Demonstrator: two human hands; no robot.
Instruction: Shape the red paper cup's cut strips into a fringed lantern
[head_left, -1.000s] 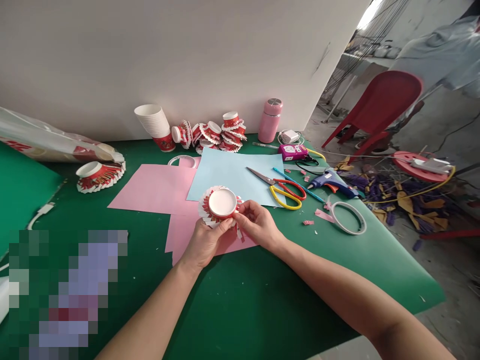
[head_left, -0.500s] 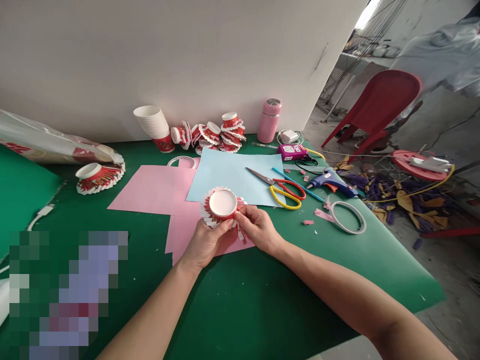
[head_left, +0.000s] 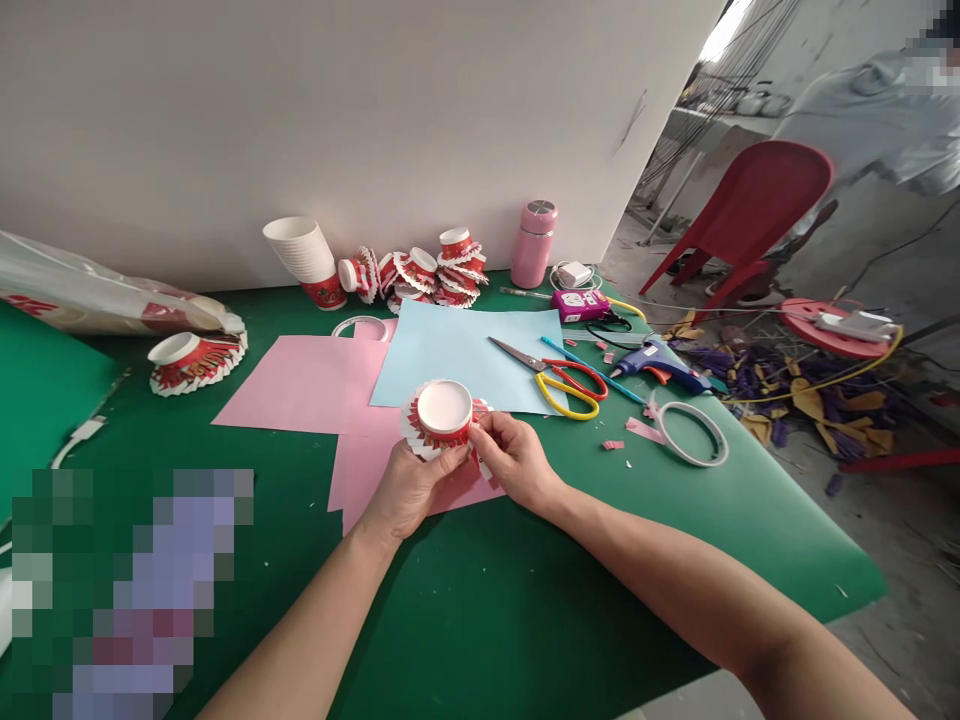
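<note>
Between my hands is a red paper cup point(head_left: 445, 408), its white base facing up and its sides cut into strips that fan outward. My left hand point(head_left: 409, 490) grips its near left side, thumb along the strips. At the right side, the fingers of my right hand point(head_left: 517, 455) pinch some strips; my hands hide part of the fringe. Beneath lie sheets of pink paper point(head_left: 300, 385) and a light blue sheet point(head_left: 450, 340). Scissors point(head_left: 551, 375) with red and yellow handles rest on the blue sheet, right of the cup.
At the back stand stacked paper cups point(head_left: 304, 260), several fringed cups point(head_left: 420, 270) and a pink bottle point(head_left: 534, 245). Another fringed cup point(head_left: 196, 360) sits left. A blue glue gun point(head_left: 660, 365), a tape roll point(head_left: 694, 435) and a purple box point(head_left: 580, 304) lie right. A person sits beyond the red chair point(head_left: 772, 200).
The view has shifted slightly. Both hands keep their hold on the fringed cup, with hardly any movement of the fingers.
</note>
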